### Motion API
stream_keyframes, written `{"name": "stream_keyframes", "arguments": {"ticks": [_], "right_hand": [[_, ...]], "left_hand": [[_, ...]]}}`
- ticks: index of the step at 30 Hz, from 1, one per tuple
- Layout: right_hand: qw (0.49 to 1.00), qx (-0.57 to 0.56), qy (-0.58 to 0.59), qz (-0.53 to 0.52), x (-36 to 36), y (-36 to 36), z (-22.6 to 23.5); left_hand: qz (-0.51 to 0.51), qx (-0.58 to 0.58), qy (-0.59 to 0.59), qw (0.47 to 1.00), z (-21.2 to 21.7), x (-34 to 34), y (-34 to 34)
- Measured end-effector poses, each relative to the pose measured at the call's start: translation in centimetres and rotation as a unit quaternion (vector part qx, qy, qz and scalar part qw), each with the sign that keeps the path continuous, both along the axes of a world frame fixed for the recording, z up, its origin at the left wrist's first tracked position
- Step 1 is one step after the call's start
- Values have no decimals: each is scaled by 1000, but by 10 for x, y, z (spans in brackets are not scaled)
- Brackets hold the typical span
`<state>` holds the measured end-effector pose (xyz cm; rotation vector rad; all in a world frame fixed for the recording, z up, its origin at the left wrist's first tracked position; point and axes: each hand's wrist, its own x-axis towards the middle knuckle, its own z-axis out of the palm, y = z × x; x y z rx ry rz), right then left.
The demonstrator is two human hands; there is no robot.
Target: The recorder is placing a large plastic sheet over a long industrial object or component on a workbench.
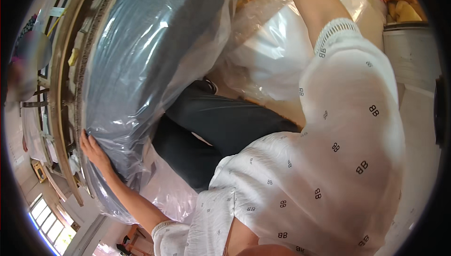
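The person holds a large grey cushion pad [150, 63] wrapped in clear plastic film. It fills the upper left of the view, from about 12 o'clock down to 8 o'clock, and it stands on its edge, leaning against a wooden furniture frame [58, 96] at 9 o'clock. The left hand [94, 150], at 8 o'clock, lies flat with spread fingers on the lower rim of the cushion pad; it presses the plastic and does not close around it. The right arm goes up to 1 o'clock and leaves the picture, so I cannot tell if the right hand grips something.

In my judgement the step in hand is to steady or turn the wrapped pad beside the frame. The next move would need a firm hold, because the film looks slippery, and a second point of support higher up.

Room to move is small. The frame edge is just beside the left hand, touching or nearly touching the pad. The person's dark trousers [221, 124] are near the pad at the centre. More loose clear plastic wrapping [268, 54] lies at 12 to 1 o'clock, and yellow cushions [399, 2] at 2 o'clock. The open way seems to be toward 5 o'clock.
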<state>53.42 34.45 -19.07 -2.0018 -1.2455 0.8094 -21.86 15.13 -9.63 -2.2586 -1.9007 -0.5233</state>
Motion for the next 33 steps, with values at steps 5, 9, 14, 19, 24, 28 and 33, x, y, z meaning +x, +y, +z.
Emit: {"name": "stream_keyframes", "arguments": {"ticks": [5,9,14,19,24,28,33], "right_hand": [[978,-207,8,8,17,-140,-147],[931,-228,-284,-17,-48,-273,-191],[950,-162,-231,-133,-62,-342,-214],[895,5,307,-324,-51,-393,-177],[718,280,303,-561,31,-473,-145],[842,300,207,-396,1,-447,-12],[906,254,300,-154,-117,-404,65]], "left_hand": [[-19,40,42,998,5,5,-3],[15,151,89,984,16,40,-11],[40,61,20,997,7,27,-9],[51,57,0,997,9,26,-13],[32,64,5,997,-2,7,-1],[68,-123,-41,989,24,-38,35],[-271,-180,-364,873,68,305,-76]]}}
